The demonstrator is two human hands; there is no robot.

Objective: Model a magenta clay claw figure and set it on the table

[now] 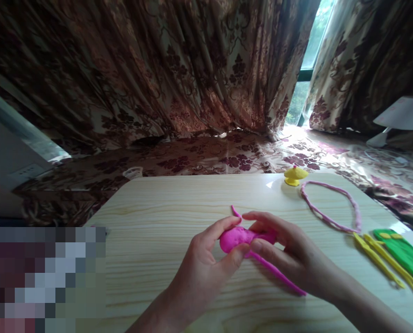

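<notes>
Between my two hands is a lump of bright pink modelling clay (234,239), rounded at its left end. My left hand (211,254) pinches that rounded end between thumb and fingers. Closed around the right part of the lump is my right hand (289,249), its thumb pressing near the middle; the fingers partly cover the clay there. A thin pink clay strand (279,272) runs from beneath the lump toward the lower right and passes under my right hand. Another short end of pink strand pokes out beyond my left fingertips.
On the wooden table (151,277), a yellow clay piece on a foot (295,175) stands at the back right. Near it lie a pale pink clay ring (331,187), yellow clay strips (379,259) and a green clay slab (405,259). A white lamp (400,113) stands beyond.
</notes>
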